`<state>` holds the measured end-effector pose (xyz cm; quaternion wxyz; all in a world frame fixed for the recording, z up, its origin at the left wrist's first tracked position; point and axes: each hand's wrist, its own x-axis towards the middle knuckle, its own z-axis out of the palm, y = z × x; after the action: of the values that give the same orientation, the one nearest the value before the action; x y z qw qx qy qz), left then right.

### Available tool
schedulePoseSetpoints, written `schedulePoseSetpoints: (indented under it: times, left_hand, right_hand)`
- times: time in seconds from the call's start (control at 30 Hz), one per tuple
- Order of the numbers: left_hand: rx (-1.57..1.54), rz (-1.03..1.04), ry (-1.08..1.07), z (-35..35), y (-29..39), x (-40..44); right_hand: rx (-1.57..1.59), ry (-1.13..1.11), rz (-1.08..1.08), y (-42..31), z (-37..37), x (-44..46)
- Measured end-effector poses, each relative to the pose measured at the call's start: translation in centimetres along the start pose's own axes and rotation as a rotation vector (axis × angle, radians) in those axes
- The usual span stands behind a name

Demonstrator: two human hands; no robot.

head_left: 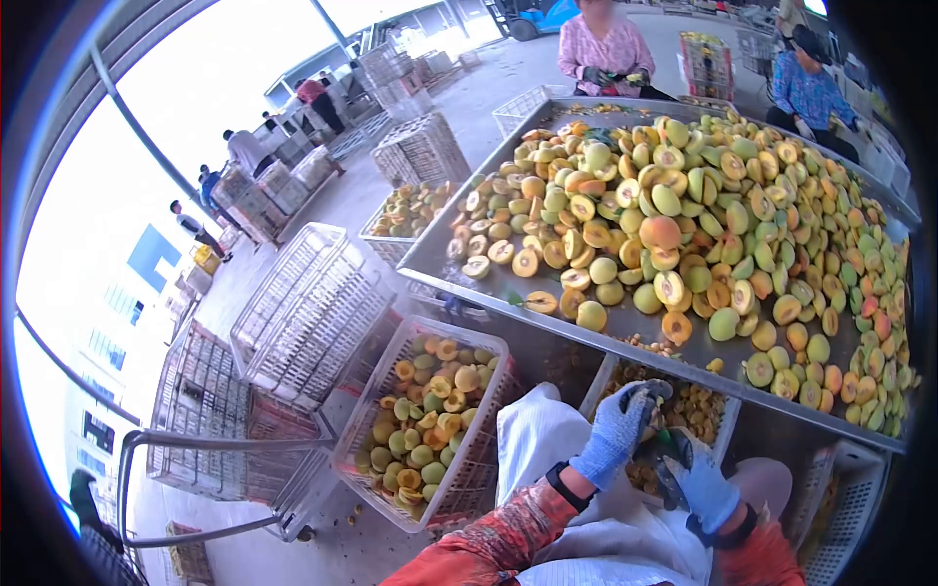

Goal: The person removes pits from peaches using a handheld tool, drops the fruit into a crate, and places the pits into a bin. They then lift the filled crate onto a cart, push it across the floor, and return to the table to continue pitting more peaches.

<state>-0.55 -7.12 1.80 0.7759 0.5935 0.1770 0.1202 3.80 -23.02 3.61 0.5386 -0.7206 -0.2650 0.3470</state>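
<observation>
I am holding both gloved hands close together over my lap, above the near crate (726,428) of small brownish-orange pieces. My left hand (618,430) is curling its dark-coated fingers inward, and my right hand (699,479) is bending its fingers just beside it. A small green thing (668,436) is showing between them, but I cannot tell what it is, nor whether either hand is really pinching anything.

The fruit (660,231) is lying in a broad heap on the metal table (628,322) in front of me, whole-looking rounds mixing with cut halves, many cut faces turning up. More of it is filling the side crate (454,327) to my left. Across the table a person (606,49) is sitting with gloved hands near the far edge.

Judging by its look, I am expecting each piece to be light, firm at the skin and softer at the flesh, with the wet cut face being the slippery part. A loose half, such as the cut half (525,262) near the table's edge, is asking for thumb and fingertips on opposite sides of its rounded skin. Squeezing hard there is risking bruising or a slip.
</observation>
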Motion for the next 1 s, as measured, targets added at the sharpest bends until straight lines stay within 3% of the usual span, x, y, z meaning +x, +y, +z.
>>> schedulePoseSetpoints:
  times: [0.07,0.3,0.37,0.4,0.47,0.5,0.57,0.6,0.67,0.73,0.8,0.87,0.93,1.0]
  left_hand:
    - [0.086,0.11,0.065,0.3,-0.7,0.2]
    - [0.244,0.116,0.077,0.2,-0.8,0.0]
    - [0.194,0.273,0.099,0.5,-0.5,-0.5]
    - [0.191,0.277,0.113,0.4,-1.0,-0.2]
    - [0.439,0.438,0.21,0.2,-2.1,0.6]
    - [0.444,0.446,0.216,0.3,-1.7,0.9]
    - [0.198,0.106,0.181,0.6,-1.2,1.4]
    - [0.198,0.112,0.187,0.7,-1.6,1.7]
    - [0.393,0.175,0.264,1.1,-2.6,2.4]
    - [0.345,0.184,0.294,1.5,-3.4,2.6]
    - [0.452,0.026,0.208,1.5,-3.0,3.0]
    - [0.511,0.053,0.198,0.8,-3.1,3.8]
    - [0.356,-0.161,-0.05,-0.1,-3.0,4.6]
    - [0.47,-0.137,-0.081,-0.3,-3.3,4.4]
  right_hand:
    - [0.3,-0.004,0.105,0.5,0.8,-0.5]
    - [0.118,-0.149,0.066,-0.9,0.0,-0.1]
    - [0.578,-0.107,0.325,1.5,0.1,-0.6]
    - [0.57,-0.119,0.327,2.1,-0.2,-0.3]
    - [0.965,-0.193,0.295,3.3,-0.2,0.3]
    - [0.964,-0.203,0.288,4.0,0.0,1.0]
    - [0.577,0.115,0.15,5.0,0.5,2.1]
    - [0.574,0.108,0.146,5.0,0.7,2.1]
    - [-0.379,0.37,-0.185,4.2,1.9,2.0]
    - [-0.413,0.378,-0.085,2.8,2.5,1.8]
    - [-0.198,0.209,0.102,2.8,2.1,1.8]
    - [-0.114,0.132,0.092,1.2,1.0,1.3]
    - [-0.029,0.05,0.09,0.7,0.7,1.0]
    - [-0.583,0.091,-0.047,1.1,0.7,1.0]
